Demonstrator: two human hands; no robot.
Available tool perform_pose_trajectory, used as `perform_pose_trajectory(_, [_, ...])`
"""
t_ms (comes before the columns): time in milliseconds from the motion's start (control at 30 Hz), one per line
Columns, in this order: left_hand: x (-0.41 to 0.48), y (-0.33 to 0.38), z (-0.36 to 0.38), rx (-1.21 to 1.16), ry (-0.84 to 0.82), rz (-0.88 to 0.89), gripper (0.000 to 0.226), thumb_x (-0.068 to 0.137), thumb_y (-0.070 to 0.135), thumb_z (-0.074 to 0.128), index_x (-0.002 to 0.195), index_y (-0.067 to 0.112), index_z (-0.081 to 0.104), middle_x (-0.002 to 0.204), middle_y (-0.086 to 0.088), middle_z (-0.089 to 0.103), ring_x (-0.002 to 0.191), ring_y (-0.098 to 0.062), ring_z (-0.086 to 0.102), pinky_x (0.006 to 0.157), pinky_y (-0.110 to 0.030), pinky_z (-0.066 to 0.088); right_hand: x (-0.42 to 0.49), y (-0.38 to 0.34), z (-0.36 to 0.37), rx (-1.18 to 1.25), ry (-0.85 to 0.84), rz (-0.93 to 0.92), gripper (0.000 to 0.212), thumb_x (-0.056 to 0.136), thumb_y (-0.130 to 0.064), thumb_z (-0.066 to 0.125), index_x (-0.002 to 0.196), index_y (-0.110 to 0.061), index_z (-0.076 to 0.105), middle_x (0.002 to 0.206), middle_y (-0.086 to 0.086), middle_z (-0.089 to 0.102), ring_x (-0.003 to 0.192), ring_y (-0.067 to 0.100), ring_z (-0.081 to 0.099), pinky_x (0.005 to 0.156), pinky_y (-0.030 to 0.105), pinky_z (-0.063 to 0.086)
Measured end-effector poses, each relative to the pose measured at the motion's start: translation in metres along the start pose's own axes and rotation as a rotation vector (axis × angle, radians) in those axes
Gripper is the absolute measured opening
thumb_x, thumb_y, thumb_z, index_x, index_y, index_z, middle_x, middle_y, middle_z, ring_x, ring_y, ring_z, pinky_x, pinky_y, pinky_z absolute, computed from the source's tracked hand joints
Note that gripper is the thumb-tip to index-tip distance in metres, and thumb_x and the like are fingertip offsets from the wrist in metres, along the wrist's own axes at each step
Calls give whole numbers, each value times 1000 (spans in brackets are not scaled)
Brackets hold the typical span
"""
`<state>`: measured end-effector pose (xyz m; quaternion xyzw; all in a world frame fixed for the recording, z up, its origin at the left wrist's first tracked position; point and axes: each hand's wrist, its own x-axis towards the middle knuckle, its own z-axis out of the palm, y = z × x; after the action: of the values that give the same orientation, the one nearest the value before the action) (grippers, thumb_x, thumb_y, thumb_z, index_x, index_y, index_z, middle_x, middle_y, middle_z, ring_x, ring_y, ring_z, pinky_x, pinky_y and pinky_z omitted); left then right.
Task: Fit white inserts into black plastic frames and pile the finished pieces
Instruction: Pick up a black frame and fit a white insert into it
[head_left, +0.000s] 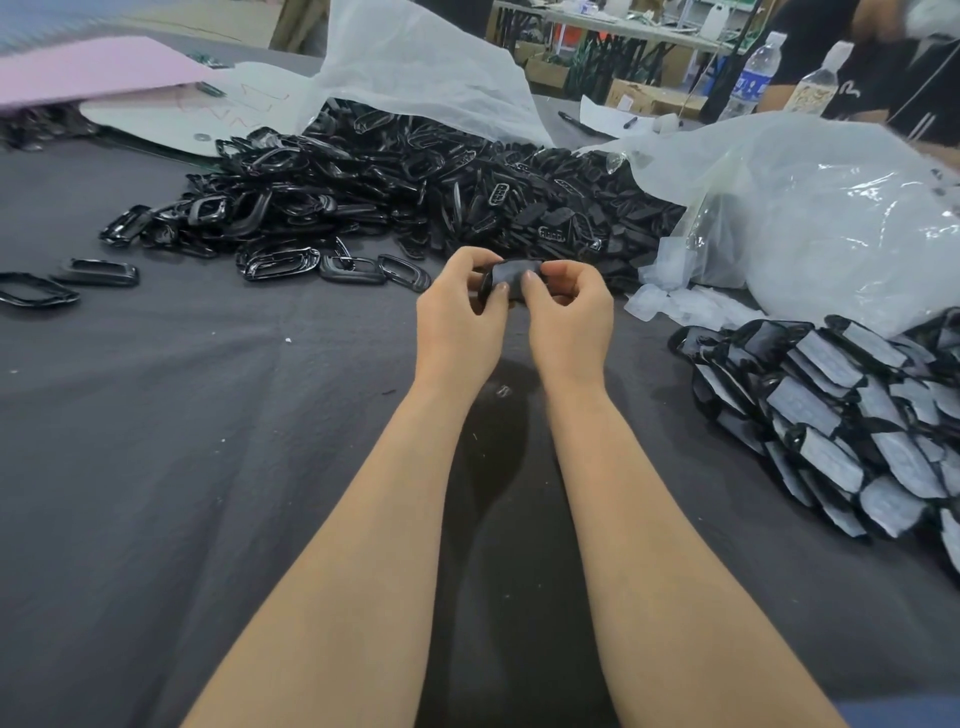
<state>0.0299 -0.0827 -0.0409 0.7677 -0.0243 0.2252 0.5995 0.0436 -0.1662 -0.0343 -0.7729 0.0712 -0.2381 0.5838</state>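
Above the middle of the table, my left hand (460, 312) and my right hand (569, 312) together hold one black plastic frame (511, 278). Both thumbs press on a pale insert lying in it. A big heap of loose black frames (415, 192) lies just beyond the hands, spilling from a clear bag. Loose white inserts (675, 301) lie at the right, beside another clear bag. A pile of finished pieces (841, 410), black frames with white inserts, lies at the right edge.
The table has a dark grey cloth (208, 441). Single frames (36, 291) lie at the far left. A pink sheet (88, 67) and white board sit at the back left. Two water bottles (753, 78) and another person's arm are at the back right.
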Motion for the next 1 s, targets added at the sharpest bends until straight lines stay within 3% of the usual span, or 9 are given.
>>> perform_pose_trajectory(133, [-1, 0, 0, -3, 7, 14, 19, 93, 7, 58, 98, 25, 54, 82, 19, 58, 83, -4, 63, 77, -16, 52, 1, -1, 0, 68, -17, 41, 5, 90, -11, 61, 91, -15, 58, 109, 16, 62, 91, 16, 57, 86, 28, 49])
perform_pose_trajectory(267, [0, 0, 1, -32, 40, -10, 20, 93, 6, 58, 98, 25, 53, 81, 18, 58, 83, -8, 63, 77, -18, 54, -1, -1, 0, 3, -40, -64, 6, 91, -10, 59, 89, -15, 55, 105, 12, 58, 75, 0, 50, 72, 7, 40])
perform_pose_trajectory(367, [2, -1, 0, -70, 71, -47, 21, 93, 7, 59, 99, 27, 52, 82, 16, 57, 85, -13, 65, 78, -23, 55, -4, -2, 2, -56, -16, -170, 8, 91, -8, 59, 89, -13, 53, 99, 4, 50, 70, -12, 47, 68, 2, 36])
perform_pose_trajectory(467, [3, -1, 0, -92, 70, -59, 22, 93, 6, 58, 98, 27, 53, 83, 12, 59, 88, -19, 67, 81, -31, 57, -4, -1, 2, -66, 29, -184, 5, 92, -9, 59, 96, -8, 57, 102, 4, 50, 70, -5, 48, 69, 2, 36])
perform_pose_trajectory(533, [2, -1, 0, -106, 58, -53, 23, 93, 6, 58, 97, 28, 53, 83, 10, 60, 86, -18, 68, 77, -26, 57, -2, 0, 0, -67, 55, -171, 13, 91, -10, 60, 103, -5, 60, 105, 5, 51, 71, -3, 46, 70, 1, 36])
perform_pose_trajectory(633, [1, 1, 1, -62, 27, -13, 23, 93, 6, 59, 96, 28, 54, 81, 17, 58, 81, -5, 63, 72, -12, 52, -1, 1, -3, -60, 65, -153, 13, 91, -11, 60, 103, -6, 62, 106, 5, 51, 71, -10, 48, 69, 0, 35])
perform_pose_trajectory(700, [1, 1, 1, -41, 5, -3, 22, 93, 6, 59, 97, 27, 54, 82, 19, 57, 83, -3, 63, 76, -13, 52, 0, 2, -3, -48, 58, -123, 12, 91, -12, 60, 102, -8, 62, 107, 6, 54, 74, -12, 49, 69, 1, 37])
perform_pose_trajectory(833, [0, 2, 1, -44, -13, -7, 21, 93, 6, 59, 99, 25, 56, 82, 16, 59, 86, -10, 66, 81, -24, 55, 5, 3, -4, 23, 34, -38, 4, 91, -13, 61, 94, -14, 59, 108, 11, 60, 78, 4, 50, 72, 9, 41])
perform_pose_trajectory(1000, [4, 1, 1, -124, -53, -82, 22, 92, 5, 60, 98, 26, 57, 94, 1, 66, 92, -20, 69, 88, -38, 56, 9, 3, -6, 286, -22, 133, 14, 90, -10, 62, 98, -16, 52, 90, -3, 57, 81, 8, 56, 75, 22, 53])
